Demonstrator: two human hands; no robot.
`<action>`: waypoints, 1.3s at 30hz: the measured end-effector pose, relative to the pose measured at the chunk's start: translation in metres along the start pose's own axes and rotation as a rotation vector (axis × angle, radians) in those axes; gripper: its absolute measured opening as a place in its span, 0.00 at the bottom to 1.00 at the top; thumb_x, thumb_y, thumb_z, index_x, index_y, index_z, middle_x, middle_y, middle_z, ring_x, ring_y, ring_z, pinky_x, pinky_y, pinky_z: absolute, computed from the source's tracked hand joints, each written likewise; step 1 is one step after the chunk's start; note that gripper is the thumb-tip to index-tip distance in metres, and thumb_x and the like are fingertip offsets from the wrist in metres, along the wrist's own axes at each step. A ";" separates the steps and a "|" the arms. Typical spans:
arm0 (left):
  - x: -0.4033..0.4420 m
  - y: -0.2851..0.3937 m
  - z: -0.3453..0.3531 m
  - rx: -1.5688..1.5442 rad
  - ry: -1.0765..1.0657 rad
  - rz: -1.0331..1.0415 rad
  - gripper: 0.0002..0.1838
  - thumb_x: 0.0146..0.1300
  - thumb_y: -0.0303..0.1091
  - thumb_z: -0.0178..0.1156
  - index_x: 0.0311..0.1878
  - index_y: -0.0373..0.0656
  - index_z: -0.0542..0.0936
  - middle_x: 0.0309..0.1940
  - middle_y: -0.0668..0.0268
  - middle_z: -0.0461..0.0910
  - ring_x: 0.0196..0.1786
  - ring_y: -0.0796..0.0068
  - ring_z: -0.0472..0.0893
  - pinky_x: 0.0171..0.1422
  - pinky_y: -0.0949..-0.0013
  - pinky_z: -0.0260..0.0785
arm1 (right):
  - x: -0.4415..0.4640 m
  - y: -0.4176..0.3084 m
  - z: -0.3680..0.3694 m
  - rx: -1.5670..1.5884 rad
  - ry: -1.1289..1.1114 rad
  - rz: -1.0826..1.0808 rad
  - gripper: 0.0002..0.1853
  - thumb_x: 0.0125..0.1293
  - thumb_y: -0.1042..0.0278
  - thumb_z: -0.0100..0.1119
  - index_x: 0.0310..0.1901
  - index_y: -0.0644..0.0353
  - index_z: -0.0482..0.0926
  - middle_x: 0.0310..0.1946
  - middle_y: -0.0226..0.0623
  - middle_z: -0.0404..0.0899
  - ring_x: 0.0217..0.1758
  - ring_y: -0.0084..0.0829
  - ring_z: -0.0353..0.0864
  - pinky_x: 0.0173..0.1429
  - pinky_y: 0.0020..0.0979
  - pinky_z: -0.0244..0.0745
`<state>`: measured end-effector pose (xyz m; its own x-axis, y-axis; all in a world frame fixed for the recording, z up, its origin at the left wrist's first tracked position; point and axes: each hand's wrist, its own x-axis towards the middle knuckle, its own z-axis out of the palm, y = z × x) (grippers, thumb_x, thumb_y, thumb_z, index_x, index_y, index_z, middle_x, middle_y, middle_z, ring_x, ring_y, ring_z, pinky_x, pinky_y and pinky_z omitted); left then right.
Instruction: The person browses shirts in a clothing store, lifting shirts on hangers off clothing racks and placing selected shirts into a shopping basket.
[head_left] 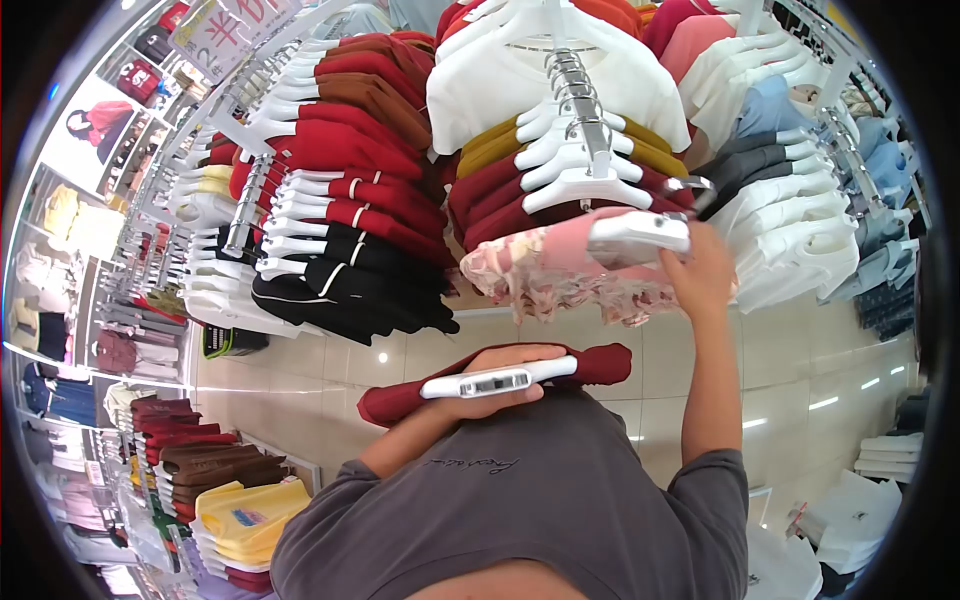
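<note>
Close to my chest, my left hand (462, 407) is closed round a white hanger (555, 369) that carries a dark red garment (606, 364). The fingers lie on the far side of the hanger and the thumb on the near side. Further out on the right, my right hand (703, 268) grips one end of another white hanger (640, 236). From that hanger hangs a pink floral garment (560, 262) with a ruffled edge. It is at the front end of the middle metal rail (594, 140), just before a row of dark red shirts (490, 205). The hanger's hook shows only partly.
Racks with red and black shirts (350, 290) on the left and white shirts (795, 240) on the right flank the middle rail. A white top (560, 85) faces me on it. Tiled floor (400, 350) lies below. Folded yellow shirts (240, 520) are at lower left.
</note>
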<state>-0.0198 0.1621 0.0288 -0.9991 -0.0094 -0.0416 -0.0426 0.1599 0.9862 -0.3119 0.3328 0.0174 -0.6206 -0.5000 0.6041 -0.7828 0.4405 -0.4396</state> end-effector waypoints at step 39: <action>0.183 -0.088 -0.011 -0.595 0.106 -0.127 0.25 0.75 0.39 0.53 0.70 0.39 0.67 0.64 0.56 0.73 0.58 0.63 0.80 0.63 0.60 0.73 | -0.226 0.044 -0.154 -0.303 -0.124 0.765 0.20 0.51 0.63 0.69 0.45 0.63 0.80 0.37 0.49 0.83 0.43 0.53 0.82 0.47 0.46 0.76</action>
<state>-0.1988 0.1358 -0.0640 -0.9793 -0.0952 -0.1787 -0.1221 -0.4266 0.8962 -0.1993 0.5797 -0.0359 -0.9907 -0.0514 0.1260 -0.1073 0.8648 -0.4905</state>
